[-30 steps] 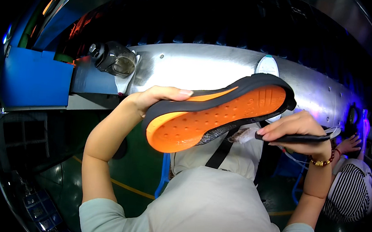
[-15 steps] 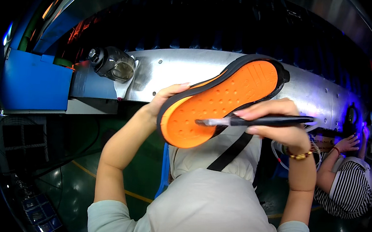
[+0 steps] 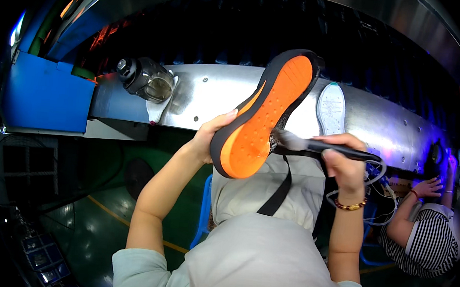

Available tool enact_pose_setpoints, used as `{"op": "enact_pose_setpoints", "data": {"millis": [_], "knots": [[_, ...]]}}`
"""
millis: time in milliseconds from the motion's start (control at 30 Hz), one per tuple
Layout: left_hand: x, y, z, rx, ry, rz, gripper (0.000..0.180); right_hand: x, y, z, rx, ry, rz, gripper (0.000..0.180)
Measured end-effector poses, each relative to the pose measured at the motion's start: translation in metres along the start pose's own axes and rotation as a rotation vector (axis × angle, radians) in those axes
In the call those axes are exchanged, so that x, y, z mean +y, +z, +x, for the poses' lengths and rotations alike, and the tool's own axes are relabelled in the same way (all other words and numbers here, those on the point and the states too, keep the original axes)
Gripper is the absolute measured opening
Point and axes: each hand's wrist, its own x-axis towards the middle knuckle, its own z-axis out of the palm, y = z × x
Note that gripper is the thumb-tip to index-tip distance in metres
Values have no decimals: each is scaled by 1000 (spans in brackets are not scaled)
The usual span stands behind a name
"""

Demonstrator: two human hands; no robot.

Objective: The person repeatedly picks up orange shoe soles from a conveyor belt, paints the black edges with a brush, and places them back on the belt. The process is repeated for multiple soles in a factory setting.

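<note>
An orange shoe sole (image 3: pixel 268 117) with a raised black rim is held up at a slant over the edge of the metal bench. My left hand (image 3: pixel 208 137) grips its rim on the left side, near the rounded lower end. My right hand (image 3: pixel 346 162) is closed round the black handle of a brush (image 3: pixel 317 145). The bristles meet the sole's right rim near its middle, where the rim looks dark and wet. A shiny patch shows on the orange face near the lower end. Behind the right hand, a white sole-shaped piece (image 3: pixel 331 107) lies on the bench.
A dark drink bottle (image 3: pixel 149 80) rests on a white cloth on the metal bench (image 3: pixel 222 80). The far side holds a dark row of rollers. A blue box (image 3: pixel 48 95) stands left. Another person in a striped top (image 3: pixel 435 238) works at right, near loose cables.
The sole has turned more upright and shifted slightly. My right hand moved left, and the brush passed from the orange face to the right rim. The white piece has come into view.
</note>
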Motion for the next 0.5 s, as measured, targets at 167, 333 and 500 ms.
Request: {"op": "enact_pose_setpoints", "data": {"millis": [167, 333, 500], "knots": [[1, -25, -3, -59, 34, -111, 48, 5, -47, -2, 366, -133, 216, 24], [0, 17, 1, -306, -79, -514, 60, 15, -41, -11, 564, -249, -618, 21], [-18, 3, 8, -326, -59, -596, 60, 14, 9, -13, 492, -523, -1685, 35]]}}
